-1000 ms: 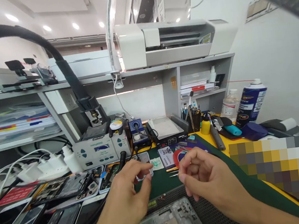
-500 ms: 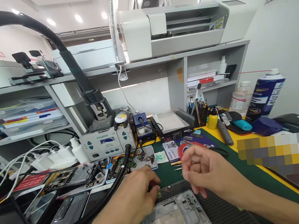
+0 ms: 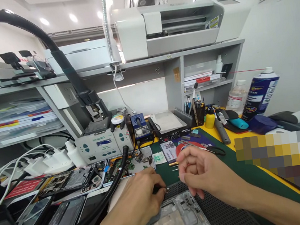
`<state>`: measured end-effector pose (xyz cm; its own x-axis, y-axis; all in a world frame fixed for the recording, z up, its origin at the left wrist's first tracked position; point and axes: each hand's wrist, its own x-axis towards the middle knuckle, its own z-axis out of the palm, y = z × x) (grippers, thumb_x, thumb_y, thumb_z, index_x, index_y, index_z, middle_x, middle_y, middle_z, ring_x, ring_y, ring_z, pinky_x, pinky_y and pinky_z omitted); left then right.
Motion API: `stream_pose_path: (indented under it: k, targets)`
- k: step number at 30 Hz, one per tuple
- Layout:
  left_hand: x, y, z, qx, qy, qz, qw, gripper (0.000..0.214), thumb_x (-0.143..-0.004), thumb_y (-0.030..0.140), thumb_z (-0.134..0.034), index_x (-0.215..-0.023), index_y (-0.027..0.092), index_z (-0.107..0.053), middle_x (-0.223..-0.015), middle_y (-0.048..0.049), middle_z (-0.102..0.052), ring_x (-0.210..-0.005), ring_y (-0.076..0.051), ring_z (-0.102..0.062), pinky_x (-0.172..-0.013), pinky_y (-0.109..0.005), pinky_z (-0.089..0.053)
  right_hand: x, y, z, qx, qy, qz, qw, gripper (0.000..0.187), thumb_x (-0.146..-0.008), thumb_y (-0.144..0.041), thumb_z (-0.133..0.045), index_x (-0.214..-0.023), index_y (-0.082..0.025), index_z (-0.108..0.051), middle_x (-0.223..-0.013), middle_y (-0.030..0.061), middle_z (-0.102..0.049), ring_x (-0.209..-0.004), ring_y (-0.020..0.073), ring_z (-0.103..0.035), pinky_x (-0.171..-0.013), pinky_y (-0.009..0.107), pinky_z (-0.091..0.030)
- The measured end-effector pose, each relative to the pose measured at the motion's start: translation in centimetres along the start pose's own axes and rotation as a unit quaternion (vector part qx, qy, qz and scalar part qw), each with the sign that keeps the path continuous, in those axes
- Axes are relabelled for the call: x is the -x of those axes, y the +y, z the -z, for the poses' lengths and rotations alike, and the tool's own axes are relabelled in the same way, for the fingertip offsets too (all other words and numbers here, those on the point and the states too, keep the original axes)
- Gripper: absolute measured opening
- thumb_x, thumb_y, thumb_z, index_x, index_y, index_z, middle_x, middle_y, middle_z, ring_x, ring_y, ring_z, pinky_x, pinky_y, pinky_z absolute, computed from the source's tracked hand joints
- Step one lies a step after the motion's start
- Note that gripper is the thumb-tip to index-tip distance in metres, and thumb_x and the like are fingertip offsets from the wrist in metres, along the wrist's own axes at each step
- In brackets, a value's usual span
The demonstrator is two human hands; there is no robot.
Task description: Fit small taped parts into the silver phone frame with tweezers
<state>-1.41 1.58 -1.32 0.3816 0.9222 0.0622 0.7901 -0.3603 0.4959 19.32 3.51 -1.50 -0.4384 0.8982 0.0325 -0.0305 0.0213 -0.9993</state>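
Note:
My left hand (image 3: 141,201) is pinched on a small dark part I cannot make out, held just above the top edge of an opened silver phone frame (image 3: 176,220). The frame lies on a black perforated mat (image 3: 219,210) at the bench's front. My right hand (image 3: 201,172) hovers to the right of it, fingers loosely curled, with nothing visible in it. Behind my left hand sits a small tray of loose phone parts (image 3: 142,159).
A soldering station (image 3: 102,145) with a black hose (image 3: 78,223) stands at centre left. Opened phones (image 3: 71,180) and white chargers (image 3: 49,161) fill the left. A hot plate (image 3: 168,125), yellow bottle (image 3: 210,119) and blue spray can (image 3: 259,93) stand behind.
My left hand came down from the parts tray toward the phone frame's top edge, closing into a pinch. My right hand shifted only slightly. The view tilted down a little.

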Motion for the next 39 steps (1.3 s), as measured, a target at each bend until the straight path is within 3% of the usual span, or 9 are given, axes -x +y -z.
stream_pose_path:
  k: [7, 11, 16, 21, 30, 39]
  targets:
    - [0.2, 0.2, -0.4, 0.044, 0.015, 0.016, 0.999, 0.016, -0.078, 0.017, -0.056, -0.073, 0.022, -0.071, -0.083, -0.001, -0.065, -0.07, -0.018, -0.054, -0.063, -0.03, -0.033, -0.2, 0.1, 0.0, -0.007, 0.003, 0.002, 1.0, 0.028, -0.075, -0.005, -0.059, -0.096, -0.02, -0.049, -0.074, -0.0075, -0.061, -0.045, 0.0053, -0.055, -0.036, 0.015, -0.041]
    - [-0.2, 0.6, -0.2, 0.129, 0.02, 0.056, 0.99, 0.012, -0.075, 0.018, -0.058, -0.07, 0.019, -0.069, -0.071, 0.0, -0.061, -0.065, -0.016, -0.048, -0.059, -0.03, -0.03, -0.3, 0.2, 0.1, -0.018, -0.002, -0.001, 1.0, 0.03, -0.074, -0.004, -0.06, -0.097, -0.02, -0.05, -0.073, -0.0071, -0.062, -0.044, 0.0057, -0.055, -0.036, 0.015, -0.043]
    - [-0.6, 0.8, 0.6, 0.319, -0.008, 0.115, 0.941, 0.011, -0.073, 0.023, -0.057, -0.069, 0.016, -0.065, -0.058, 0.0052, -0.049, -0.052, -0.01, -0.034, -0.048, -0.024, -0.025, -0.2, 0.0, 0.1, -0.049, -0.01, -0.007, 0.999, 0.031, -0.073, -0.005, -0.062, -0.097, -0.019, -0.05, -0.072, -0.0068, -0.063, -0.044, 0.0064, -0.056, -0.035, 0.016, -0.044]
    - [-0.2, 2.0, 0.5, 0.448, 0.002, 0.156, 0.88, 0.009, -0.071, 0.027, -0.058, -0.07, 0.018, -0.059, -0.051, 0.0108, -0.036, -0.042, -0.005, -0.018, -0.039, -0.022, -0.014, 0.1, -0.3, -0.6, -0.1, -0.022, -0.017, 0.995, 0.033, -0.073, -0.012, -0.069, -0.1, -0.019, -0.05, -0.074, -0.0065, -0.063, -0.044, 0.0062, -0.056, -0.035, 0.015, -0.043]
    - [0.1, 3.4, -0.3, 0.5, 0.072, 0.179, 0.844, 0.017, -0.069, 0.031, -0.07, -0.069, 0.016, -0.06, -0.05, 0.0101, -0.041, -0.038, -0.001, -0.023, -0.035, -0.016, -0.017, 0.5, -0.3, -1.0, -0.147, -0.02, -0.003, 0.989, 0.037, -0.075, -0.023, -0.078, -0.1, -0.019, -0.052, -0.074, -0.006, -0.061, -0.048, 0.0073, -0.059, -0.038, 0.016, -0.044]
    - [0.3, 3.9, -1.2, 0.547, 0.094, 0.184, 0.811, 0.025, -0.073, 0.04, -0.072, -0.072, 0.016, -0.065, -0.048, 0.0065, -0.051, -0.03, -0.003, -0.035, -0.03, -0.015, -0.026, 0.0, -0.9, -1.5, -0.13, 0.005, 0.014, 0.991, 0.056, -0.061, -0.035, -0.086, -0.104, -0.02, -0.054, -0.077, -0.0014, -0.064, -0.052, 0.0128, -0.063, -0.042, 0.022, -0.049]
